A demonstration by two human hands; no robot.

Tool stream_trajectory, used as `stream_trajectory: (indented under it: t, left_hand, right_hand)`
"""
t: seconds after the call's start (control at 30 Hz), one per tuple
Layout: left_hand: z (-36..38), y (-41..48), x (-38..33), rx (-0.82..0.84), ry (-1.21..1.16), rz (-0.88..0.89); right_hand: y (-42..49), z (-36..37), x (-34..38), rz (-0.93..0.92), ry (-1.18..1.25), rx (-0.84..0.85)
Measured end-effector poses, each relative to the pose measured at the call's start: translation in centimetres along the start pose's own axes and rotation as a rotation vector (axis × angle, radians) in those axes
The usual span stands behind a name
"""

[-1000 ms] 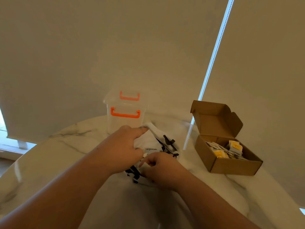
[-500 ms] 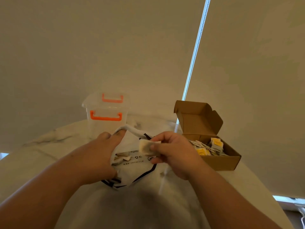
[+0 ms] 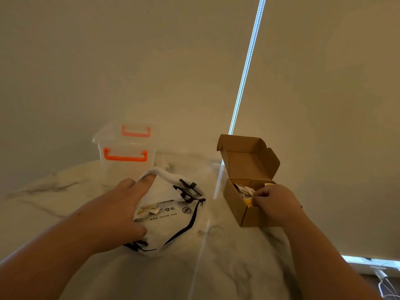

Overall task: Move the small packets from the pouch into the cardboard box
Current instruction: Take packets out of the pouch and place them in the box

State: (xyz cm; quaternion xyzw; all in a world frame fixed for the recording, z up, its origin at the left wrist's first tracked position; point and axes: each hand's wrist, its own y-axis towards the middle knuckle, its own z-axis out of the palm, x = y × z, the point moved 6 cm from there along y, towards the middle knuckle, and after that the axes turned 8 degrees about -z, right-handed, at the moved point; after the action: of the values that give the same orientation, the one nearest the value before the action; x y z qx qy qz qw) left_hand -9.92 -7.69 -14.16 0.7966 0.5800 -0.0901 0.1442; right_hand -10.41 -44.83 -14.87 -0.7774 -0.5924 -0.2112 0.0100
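Now hands: left (image 3: 112, 215) flat in crinkly pouch (image 3: 173, 219); right (image 3: 275, 202), grip unclear, over cardboard box (image 3: 234, 203).

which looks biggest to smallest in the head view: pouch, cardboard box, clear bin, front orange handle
1. pouch, partly under the left hand
2. cardboard box with lid up; close to the pouch, ranking unsure
3. clear bin; it sits farther back, so may really be larger
4. front orange handle, plainly smallest

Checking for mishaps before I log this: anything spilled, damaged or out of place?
Nothing stands out. The box sits upright, lid open, packets inside; the pouch lies crumpled under the left hand, which seems normal. No packets show loose on the table.
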Motion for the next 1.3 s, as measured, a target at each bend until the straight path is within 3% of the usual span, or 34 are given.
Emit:
stream_trajectory:
  t: [0.17,0.4,0.5,0.63,0.83,0.97,1.07,1.17,1.3]
  left_hand:
    - [0.0,0.1,0.0,-0.006,-0.003,0.006]
    - [0.2,0.3,0.2,-0.025,0.002,0.021]
    - [0.3,0.5,0.4,-0.018,0.016,0.017]
    - [0.5,0.7,0.7,0.002,0.030,0.033]
    - [0.9,0.9,2.1,0.075,0.120,0.001]
    - [1.0,0.9,2.1,0.123,0.096,0.020]
    - [0.7,0.9,1.8,0.154,0.041,0.048]
    - [0.4,0.7,1.5,0.146,0.015,0.076]
    - [0.4,0.4,1.3,0.125,0.023,0.086]
  right_hand:
    - [0.1,0.2,-0.5,0.018,0.057,0.005]
    - [-1.3,-3.0,0.2,0.018,0.360,-0.395]
    - [-2.3,-3.9,2.7,-0.077,0.448,-0.481]
    - [-4.2,-3.2,10.0,-0.327,0.483,-0.339]
    - [-9.4,3.3,20.1,-0.779,0.210,0.017]
    - [-9.7,8.3,23.3,-0.760,0.092,0.244]
    - [-9.7,9.1,24.8,-0.803,0.223,0.236]
    - [-9.7,10.5,24.5,-0.823,0.125,0.392]
    - [-9.8,11.2,23.8,-0.861,0.162,0.353]
